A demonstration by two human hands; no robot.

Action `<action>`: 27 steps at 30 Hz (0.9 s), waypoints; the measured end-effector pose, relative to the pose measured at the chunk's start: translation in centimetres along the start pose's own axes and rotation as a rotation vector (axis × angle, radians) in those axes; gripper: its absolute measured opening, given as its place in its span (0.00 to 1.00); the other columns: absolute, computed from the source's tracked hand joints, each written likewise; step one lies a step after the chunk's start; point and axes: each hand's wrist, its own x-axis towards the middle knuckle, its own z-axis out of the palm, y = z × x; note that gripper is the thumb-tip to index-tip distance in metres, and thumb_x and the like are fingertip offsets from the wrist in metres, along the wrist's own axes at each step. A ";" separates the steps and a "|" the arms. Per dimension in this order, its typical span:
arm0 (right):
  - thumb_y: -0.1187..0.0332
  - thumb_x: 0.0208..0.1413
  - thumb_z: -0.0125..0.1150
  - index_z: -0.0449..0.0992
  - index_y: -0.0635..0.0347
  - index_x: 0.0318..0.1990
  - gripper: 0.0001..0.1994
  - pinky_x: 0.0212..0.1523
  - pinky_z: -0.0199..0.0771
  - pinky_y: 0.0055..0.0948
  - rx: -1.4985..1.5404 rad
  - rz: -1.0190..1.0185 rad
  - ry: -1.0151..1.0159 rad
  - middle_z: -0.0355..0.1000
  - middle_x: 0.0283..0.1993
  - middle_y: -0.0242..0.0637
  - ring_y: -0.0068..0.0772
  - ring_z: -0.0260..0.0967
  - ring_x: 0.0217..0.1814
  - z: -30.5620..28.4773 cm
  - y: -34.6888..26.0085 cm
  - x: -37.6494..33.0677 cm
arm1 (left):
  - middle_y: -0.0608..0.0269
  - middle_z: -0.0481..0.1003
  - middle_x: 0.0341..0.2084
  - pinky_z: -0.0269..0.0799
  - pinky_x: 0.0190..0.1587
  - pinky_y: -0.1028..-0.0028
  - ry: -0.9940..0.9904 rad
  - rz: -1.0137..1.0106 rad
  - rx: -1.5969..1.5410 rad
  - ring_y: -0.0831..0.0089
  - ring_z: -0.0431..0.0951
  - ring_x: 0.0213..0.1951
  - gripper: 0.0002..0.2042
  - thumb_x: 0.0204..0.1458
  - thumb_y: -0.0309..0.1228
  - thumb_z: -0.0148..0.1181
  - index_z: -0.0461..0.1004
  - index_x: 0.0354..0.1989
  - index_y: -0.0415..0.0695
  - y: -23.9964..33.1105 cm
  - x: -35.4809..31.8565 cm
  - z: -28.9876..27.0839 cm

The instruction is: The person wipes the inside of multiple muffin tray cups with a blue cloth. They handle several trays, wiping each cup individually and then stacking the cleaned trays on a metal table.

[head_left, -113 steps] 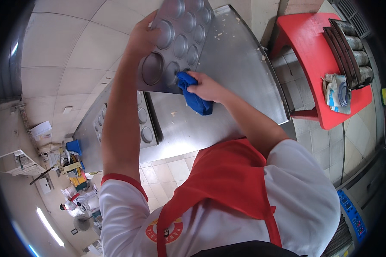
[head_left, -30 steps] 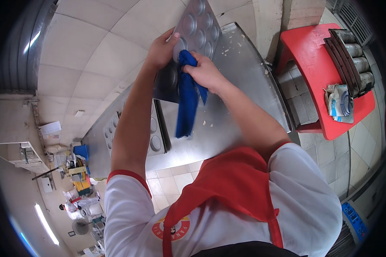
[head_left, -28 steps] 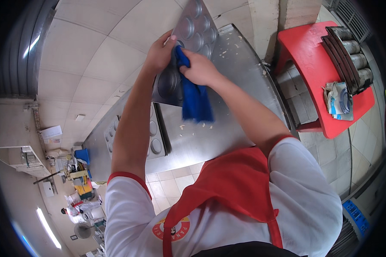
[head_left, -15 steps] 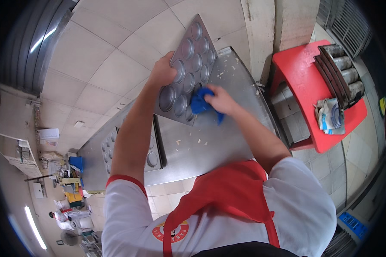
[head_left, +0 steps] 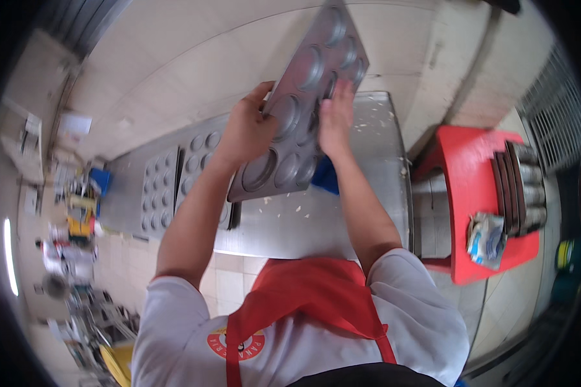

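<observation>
I see the grey metal muffin tray with round cups [head_left: 306,109] tilted up above the steel worktable [head_left: 368,213], its lower edge near the tabletop. My left hand [head_left: 248,132] grips its left rim; my right hand [head_left: 336,119] lies flat, fingers extended, on the cups. A blue cloth [head_left: 326,177] lies beneath. More flat muffin trays [head_left: 168,187] fill the table's left side.

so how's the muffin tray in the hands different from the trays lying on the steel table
The grey metal muffin tray in the hands is tilted up on edge, gripped by the left hand and touched by the right hand; the flat muffin trays lie untouched on the steel table. The held one looks larger, being nearer. Both are grey metal with round cups.
</observation>
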 end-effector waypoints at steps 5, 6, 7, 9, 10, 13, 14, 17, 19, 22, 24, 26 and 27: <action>0.54 0.73 0.50 0.54 0.63 0.77 0.33 0.80 0.42 0.41 0.380 0.289 -0.102 0.49 0.81 0.45 0.41 0.44 0.83 -0.1 3.9 -6.5 | 0.58 0.81 0.47 0.74 0.50 0.77 0.315 -0.194 -0.322 0.74 0.81 0.46 0.32 0.50 0.14 0.53 0.65 0.68 0.35 -8.1 -6.7 -11.5; 0.56 0.72 0.53 0.54 0.64 0.77 0.33 0.78 0.46 0.38 0.586 0.463 -0.275 0.53 0.79 0.43 0.39 0.49 0.80 0.2 3.9 -8.5 | 0.57 0.79 0.52 0.74 0.55 0.74 0.346 -0.160 -0.388 0.72 0.80 0.52 0.34 0.49 0.15 0.57 0.63 0.70 0.35 -11.1 -8.9 -13.5; 0.59 0.71 0.55 0.55 0.64 0.76 0.32 0.76 0.51 0.36 0.789 0.650 -0.465 0.56 0.78 0.42 0.37 0.53 0.78 1.0 3.5 -10.6 | 0.57 0.78 0.53 0.73 0.57 0.73 0.420 -0.244 -0.357 0.71 0.79 0.53 0.34 0.51 0.17 0.58 0.62 0.71 0.35 -15.2 -12.1 -14.5; 0.61 0.70 0.59 0.57 0.67 0.75 0.32 0.70 0.62 0.31 0.897 0.829 -0.786 0.67 0.71 0.39 0.32 0.65 0.70 2.2 0.8 -14.4 | 0.58 0.77 0.56 0.71 0.60 0.70 0.561 -0.394 -0.326 0.71 0.76 0.57 0.33 0.55 0.21 0.62 0.62 0.72 0.35 -22.7 -17.5 -16.6; 0.62 0.69 0.61 0.59 0.67 0.73 0.31 0.69 0.63 0.32 0.933 0.843 -0.715 0.69 0.68 0.38 0.32 0.66 0.68 3.0 0.4 -15.6 | 0.59 0.77 0.57 0.70 0.61 0.69 0.560 -0.440 -0.411 0.71 0.76 0.57 0.32 0.57 0.25 0.63 0.62 0.72 0.36 -22.9 -19.1 -16.5; 0.63 0.69 0.60 0.64 0.67 0.71 0.28 0.66 0.66 0.31 0.788 0.931 -0.768 0.70 0.66 0.37 0.29 0.68 0.65 7.3 -1.1 -19.4 | 0.59 0.76 0.58 0.69 0.62 0.67 0.641 -0.575 -0.480 0.71 0.75 0.58 0.30 0.63 0.36 0.63 0.64 0.71 0.38 -24.6 -24.4 -18.3; 0.64 0.69 0.60 0.65 0.66 0.69 0.26 0.65 0.66 0.30 0.787 0.876 -0.827 0.71 0.64 0.37 0.28 0.68 0.64 9.9 -1.7 -20.4 | 0.59 0.76 0.57 0.69 0.61 0.67 0.711 -0.632 -0.378 0.70 0.75 0.57 0.29 0.65 0.38 0.61 0.66 0.70 0.39 -27.9 -26.9 -20.0; 0.64 0.70 0.59 0.71 0.66 0.64 0.21 0.60 0.69 0.28 0.721 0.780 -0.929 0.74 0.59 0.34 0.25 0.69 0.59 17.9 -4.4 -23.7 | 0.57 0.77 0.54 0.70 0.59 0.68 0.941 -0.749 -0.358 0.69 0.76 0.54 0.26 0.68 0.43 0.57 0.69 0.68 0.39 -33.1 -33.6 -26.0; 0.64 0.70 0.59 0.74 0.65 0.60 0.17 0.57 0.69 0.27 0.595 0.802 -0.940 0.76 0.55 0.32 0.23 0.70 0.55 25.5 -9.4 -25.6 | 0.54 0.78 0.52 0.72 0.56 0.68 1.195 -0.584 -0.031 0.69 0.77 0.52 0.23 0.68 0.41 0.57 0.71 0.65 0.37 -35.5 -38.2 -29.4; 0.65 0.71 0.58 0.75 0.62 0.55 0.13 0.52 0.71 0.28 0.832 0.844 -0.884 0.76 0.50 0.31 0.22 0.70 0.50 38.9 -13.5 -30.4 | 0.53 0.78 0.51 0.73 0.57 0.68 1.413 -0.451 0.067 0.69 0.78 0.52 0.18 0.68 0.35 0.57 0.72 0.61 0.36 -39.4 -43.0 -32.1; 0.65 0.71 0.57 0.74 0.62 0.55 0.12 0.52 0.72 0.29 0.833 0.894 -0.886 0.76 0.50 0.32 0.23 0.70 0.49 46.3 -14.4 -33.1 | 0.52 0.78 0.51 0.73 0.58 0.68 1.433 -0.478 0.070 0.68 0.78 0.53 0.16 0.67 0.32 0.57 0.73 0.59 0.36 -41.9 -44.9 -32.4; 0.66 0.71 0.56 0.73 0.62 0.55 0.12 0.51 0.73 0.30 0.857 1.005 -0.850 0.76 0.50 0.33 0.24 0.71 0.50 51.7 -15.8 -35.5 | 0.51 0.78 0.52 0.72 0.59 0.68 1.385 -0.542 0.012 0.67 0.78 0.54 0.16 0.67 0.30 0.58 0.73 0.58 0.36 -44.0 -46.0 -32.1; 0.67 0.71 0.56 0.73 0.63 0.57 0.13 0.51 0.73 0.30 0.776 0.994 -0.921 0.76 0.52 0.34 0.24 0.72 0.50 52.7 -15.8 -36.0 | 0.51 0.78 0.52 0.72 0.59 0.68 1.349 -0.572 -0.017 0.66 0.78 0.54 0.15 0.66 0.30 0.58 0.72 0.58 0.35 -45.0 -46.1 -31.8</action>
